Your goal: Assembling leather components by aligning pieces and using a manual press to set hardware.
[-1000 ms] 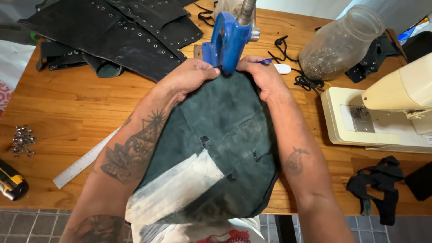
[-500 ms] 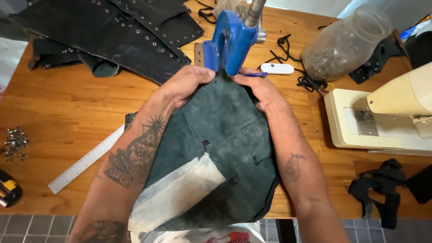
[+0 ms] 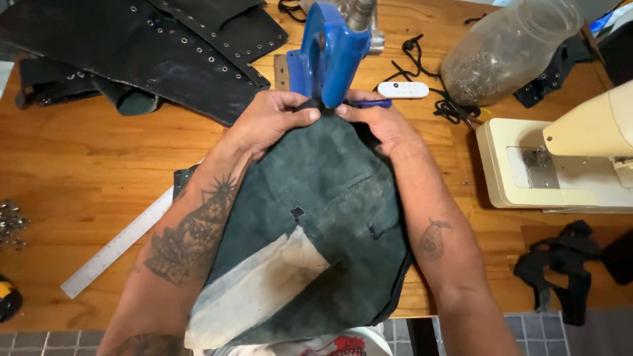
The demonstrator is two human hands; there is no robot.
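A dark green suede piece (image 3: 330, 217) with a pale lining patch lies between my forearms on the wooden table (image 3: 86, 165). My left hand (image 3: 270, 118) pinches its far edge from the left. My right hand (image 3: 379, 125) grips the same edge from the right. Both hold that edge at the base of a blue hand press (image 3: 330, 53) standing just beyond my fingers.
Black eyeleted leather panels (image 3: 165, 46) lie at the back left. A metal ruler (image 3: 119, 240) and loose metal eyelets (image 3: 10, 224) are on the left. A glass jar of eyelets (image 3: 501, 53), a white remote (image 3: 402, 89), a cream sewing machine (image 3: 560, 165) and black straps (image 3: 560, 270) are on the right.
Both hands have pushed the suede's far edge forward to the base of the blue press. The view has shifted slightly with them.
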